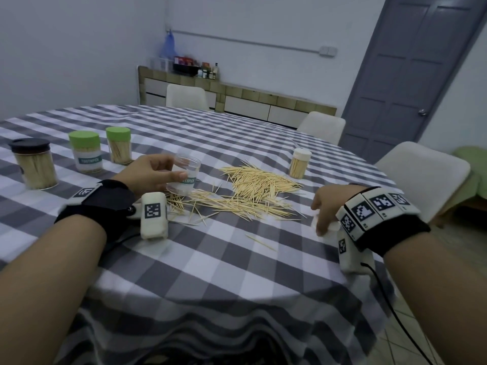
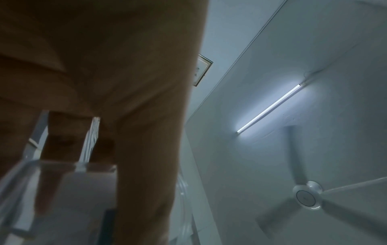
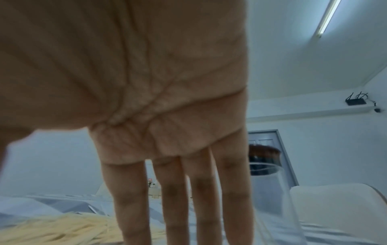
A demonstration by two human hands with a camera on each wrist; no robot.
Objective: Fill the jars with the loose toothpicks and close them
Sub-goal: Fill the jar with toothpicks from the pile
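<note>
My left hand (image 1: 155, 172) grips an empty clear jar (image 1: 185, 177) with a "TOOTHPICK" label and no lid, tilted just above the near-left edge of the loose toothpick pile (image 1: 253, 188). The left wrist view shows the fingers (image 2: 62, 137) wrapped on the jar (image 2: 62, 190). My right hand (image 1: 322, 217) hovers low at the pile's right end. Its straight fingers (image 3: 171, 199) point down at the cloth and hold nothing, with toothpicks (image 3: 62, 230) to their left. A blurred clear thing with a dark top (image 3: 263, 162) stands right of the fingers.
Filled, lidded jars stand on the checked tablecloth (image 1: 237, 272): a black-lidded one (image 1: 34, 164), two green-lidded ones (image 1: 85, 151) (image 1: 119, 146) at the left, a white-lidded one (image 1: 300, 163) behind the pile. A stray toothpick (image 1: 261, 242) lies nearer me. White chairs (image 1: 421, 177) ring the table.
</note>
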